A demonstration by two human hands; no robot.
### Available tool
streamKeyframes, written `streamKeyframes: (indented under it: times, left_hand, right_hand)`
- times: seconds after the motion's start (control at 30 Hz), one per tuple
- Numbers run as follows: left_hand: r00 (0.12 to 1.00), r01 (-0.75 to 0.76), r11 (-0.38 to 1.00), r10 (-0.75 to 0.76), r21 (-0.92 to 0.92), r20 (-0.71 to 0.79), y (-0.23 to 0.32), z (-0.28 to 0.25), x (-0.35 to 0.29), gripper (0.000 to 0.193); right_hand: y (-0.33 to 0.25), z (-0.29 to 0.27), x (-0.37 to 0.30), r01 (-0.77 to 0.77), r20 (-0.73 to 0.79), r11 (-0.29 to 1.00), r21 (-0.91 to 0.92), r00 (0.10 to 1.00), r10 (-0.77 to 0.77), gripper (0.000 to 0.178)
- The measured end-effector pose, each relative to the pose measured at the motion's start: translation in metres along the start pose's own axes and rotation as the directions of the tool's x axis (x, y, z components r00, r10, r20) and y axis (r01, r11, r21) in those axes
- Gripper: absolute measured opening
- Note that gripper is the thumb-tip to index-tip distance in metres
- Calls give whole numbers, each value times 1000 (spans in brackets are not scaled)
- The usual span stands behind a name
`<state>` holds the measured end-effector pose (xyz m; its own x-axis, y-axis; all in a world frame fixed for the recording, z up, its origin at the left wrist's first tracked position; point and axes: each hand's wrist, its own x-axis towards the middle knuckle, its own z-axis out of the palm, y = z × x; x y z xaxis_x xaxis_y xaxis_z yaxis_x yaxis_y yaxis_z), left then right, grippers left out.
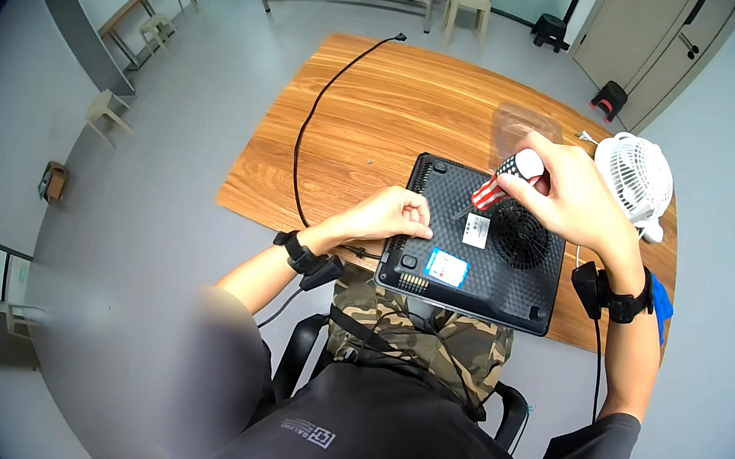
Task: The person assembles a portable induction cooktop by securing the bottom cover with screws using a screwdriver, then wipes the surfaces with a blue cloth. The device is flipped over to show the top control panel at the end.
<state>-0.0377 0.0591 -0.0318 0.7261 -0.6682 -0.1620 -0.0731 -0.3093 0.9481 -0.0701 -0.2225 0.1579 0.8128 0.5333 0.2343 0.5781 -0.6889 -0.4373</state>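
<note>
I see the right hand gripping a striped-handle screwdriver, tip down on the upturned black appliance; left hand curled on its edge, bracing. Looks mid-unscrewing; next needs square tip seating.

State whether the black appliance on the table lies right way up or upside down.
Upside down: the black appliance shows its underside, with a round fan grille, stickers and corner feet facing up.
</note>
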Motion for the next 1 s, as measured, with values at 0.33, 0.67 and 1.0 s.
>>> streamKeyframes:
  times: [0.33, 0.67, 1.0]
  left_hand:
    - [997, -59, 925, 34, -376, -73, -6, 5, 3, 12]
    - [976, -91, 987, 61, -135, -207, 2, 17, 8, 14]
    - [833, -384, 844, 492, 374, -254, 6, 10, 4, 14]
  right_hand:
    - [-15, -1, -1, -6, -35, 997, 82, 999, 9, 37]
    - [-4, 15, -5, 111, -110, 994, 0, 988, -110, 32]
    - [1, 22, -5, 146, -125, 987, -60, 980, -153, 37]
